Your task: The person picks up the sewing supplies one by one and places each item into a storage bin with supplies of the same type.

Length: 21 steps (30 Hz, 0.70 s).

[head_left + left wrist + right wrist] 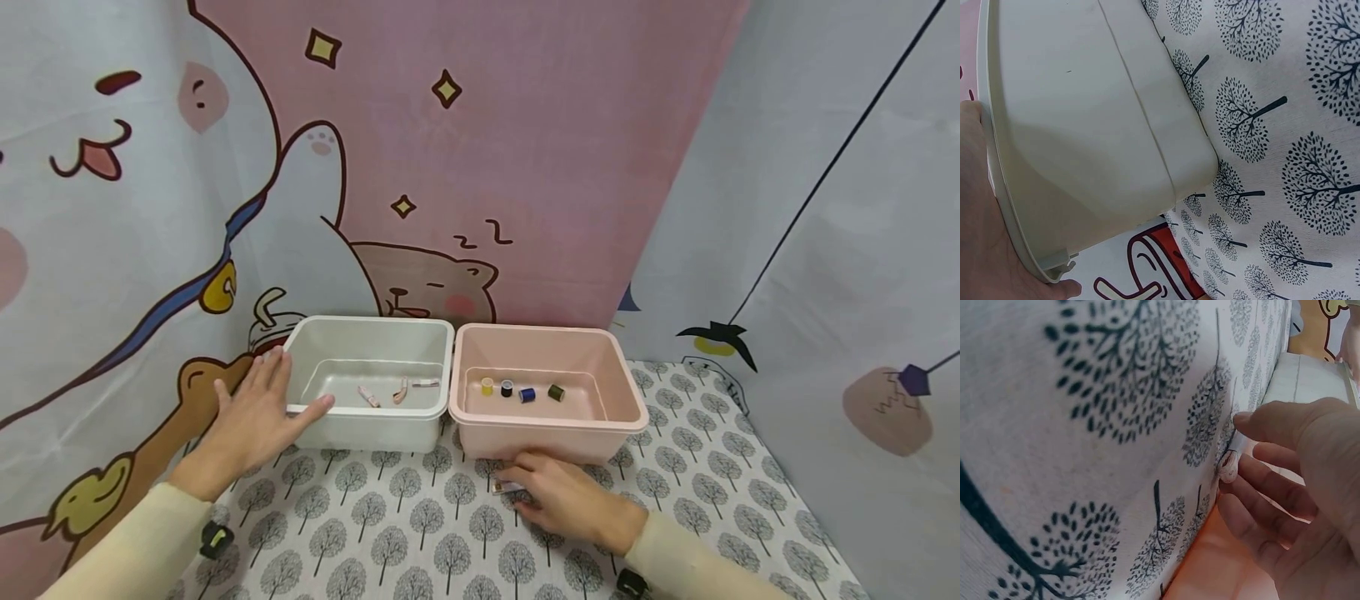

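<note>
My left hand (258, 412) spreads over the left rim of a white bin (367, 432), its thumb along the front edge. In the left wrist view the bin's outer wall (1079, 125) fills the middle and the fingers run out of frame. Just in front of the pink bin (547, 440), my right hand (551, 496) reaches low over the cloth to a small pale pink item (508, 487). In the right wrist view this item (1229, 467) lies at the fingertips, with the thumb apart from it. Its exact kind cannot be made out.
Inside the white bin lie several small pinkish items (401, 390). The pink bin holds a yellow spool (487, 387), a black spool (506, 388), a blue spool (527, 395) and a green spool (556, 392). Printed curtains stand behind the tree-patterned cloth (390, 546).
</note>
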### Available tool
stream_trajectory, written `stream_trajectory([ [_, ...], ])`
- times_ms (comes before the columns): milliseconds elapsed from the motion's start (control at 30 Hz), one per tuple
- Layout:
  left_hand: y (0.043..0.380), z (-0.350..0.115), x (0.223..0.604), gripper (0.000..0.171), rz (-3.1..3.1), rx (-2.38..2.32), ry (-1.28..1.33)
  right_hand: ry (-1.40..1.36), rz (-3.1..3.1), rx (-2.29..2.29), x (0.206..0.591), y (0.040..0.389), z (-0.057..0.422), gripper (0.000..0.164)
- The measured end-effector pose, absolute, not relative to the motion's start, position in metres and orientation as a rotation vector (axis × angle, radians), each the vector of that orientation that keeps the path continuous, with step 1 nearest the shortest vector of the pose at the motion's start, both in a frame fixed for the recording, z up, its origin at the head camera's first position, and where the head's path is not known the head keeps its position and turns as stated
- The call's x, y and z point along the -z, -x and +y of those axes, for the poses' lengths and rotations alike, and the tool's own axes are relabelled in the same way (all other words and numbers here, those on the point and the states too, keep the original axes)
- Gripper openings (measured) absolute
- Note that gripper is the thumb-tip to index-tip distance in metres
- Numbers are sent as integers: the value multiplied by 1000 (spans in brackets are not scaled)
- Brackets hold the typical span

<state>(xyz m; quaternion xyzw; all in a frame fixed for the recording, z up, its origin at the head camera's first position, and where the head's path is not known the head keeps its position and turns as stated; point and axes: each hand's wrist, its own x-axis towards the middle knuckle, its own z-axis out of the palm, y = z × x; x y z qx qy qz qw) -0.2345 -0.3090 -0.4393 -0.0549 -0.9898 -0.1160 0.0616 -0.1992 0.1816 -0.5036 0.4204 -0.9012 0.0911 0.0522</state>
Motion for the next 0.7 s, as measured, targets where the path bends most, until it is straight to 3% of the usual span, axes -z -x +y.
stream_trajectory([
  [333,234,-309,439,124,-2996,363,158,-1287,-2809,-346,503,202,182,29],
  [700,236,-309,441,124,-2996,359,156,-1287,-2740,-337,498,201,178,25],
])
